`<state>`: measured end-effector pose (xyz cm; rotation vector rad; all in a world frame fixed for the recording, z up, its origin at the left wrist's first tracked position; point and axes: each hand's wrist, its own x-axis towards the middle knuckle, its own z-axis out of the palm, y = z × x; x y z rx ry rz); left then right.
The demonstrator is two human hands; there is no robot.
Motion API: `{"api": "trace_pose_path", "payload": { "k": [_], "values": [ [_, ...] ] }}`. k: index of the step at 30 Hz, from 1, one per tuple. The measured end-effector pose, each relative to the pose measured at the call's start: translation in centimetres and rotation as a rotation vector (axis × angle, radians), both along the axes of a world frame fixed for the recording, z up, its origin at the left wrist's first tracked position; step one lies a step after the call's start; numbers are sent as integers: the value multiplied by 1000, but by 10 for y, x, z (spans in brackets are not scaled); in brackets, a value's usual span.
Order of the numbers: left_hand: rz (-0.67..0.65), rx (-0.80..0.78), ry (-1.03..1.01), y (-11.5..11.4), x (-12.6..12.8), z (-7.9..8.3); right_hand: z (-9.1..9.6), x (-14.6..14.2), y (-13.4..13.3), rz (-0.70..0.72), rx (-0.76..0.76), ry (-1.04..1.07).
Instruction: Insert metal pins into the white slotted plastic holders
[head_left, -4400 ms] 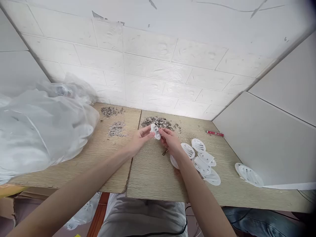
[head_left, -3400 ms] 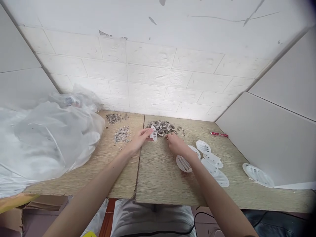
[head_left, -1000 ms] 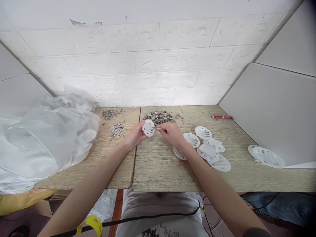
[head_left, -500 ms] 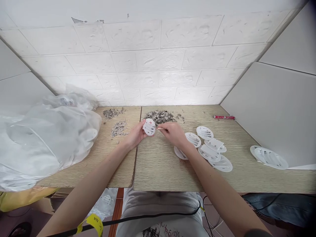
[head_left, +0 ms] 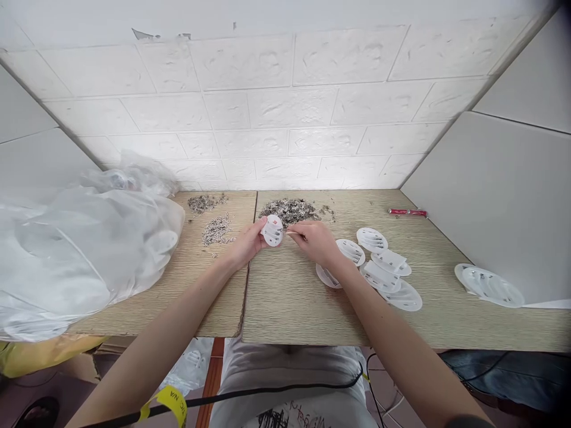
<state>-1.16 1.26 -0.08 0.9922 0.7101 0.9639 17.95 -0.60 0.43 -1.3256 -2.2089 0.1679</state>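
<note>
Between the fingers and thumb of my left hand (head_left: 248, 244) is a white round plastic housing (head_left: 272, 231), tilted up, with slots and a small red mark on its face. My right hand (head_left: 314, 239) is closed in a pinch just right of the housing's edge. A small light tip shows at its fingertips, too little to name. Behind both hands lies a heap of small metal pieces (head_left: 292, 209). Several more white round housings (head_left: 372, 239) lie on the table beside and partly under my right forearm.
A big translucent plastic bag (head_left: 89, 249) covers the table's left side. Two smaller piles of metal bits (head_left: 216, 230) lie near it. A red pen-like stick (head_left: 407, 212) lies at the back right. More housings (head_left: 489, 286) rest by the right panel. A seam divides the wooden table (head_left: 289, 309).
The housing in my left hand has turned slightly. My right hand keeps its pinch beside it. The whole view has shifted a little.
</note>
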Motion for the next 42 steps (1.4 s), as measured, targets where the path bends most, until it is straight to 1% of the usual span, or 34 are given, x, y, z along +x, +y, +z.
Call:
{"api": "trace_pose_path", "payload": {
  "k": [4,9,13,24,28,31,34,38,42],
  "values": [
    [-36,58,33,0,0,-5,-2,1,0,31,35,-36],
    [0,116,34,0,2,-13,-8,1,2,62,69,-19],
    [14,164,81,-1,2,-17,-11,1,3,82,86,-24],
    [19,203,154,-4,2,-15,-11,-2,4,54,93,-78],
    [23,153,98,-3,3,-12,-10,-3,4,37,76,14],
    [20,76,13,-4,5,-7,-6,-3,3,47,53,118],
    [49,5,-31,-5,6,-2,-3,-2,2,62,34,194],
    [73,-47,-64,-5,6,0,-4,-2,1,75,13,228],
    [77,-65,-69,-4,6,-1,-6,-3,2,67,4,216]
  ]
}}
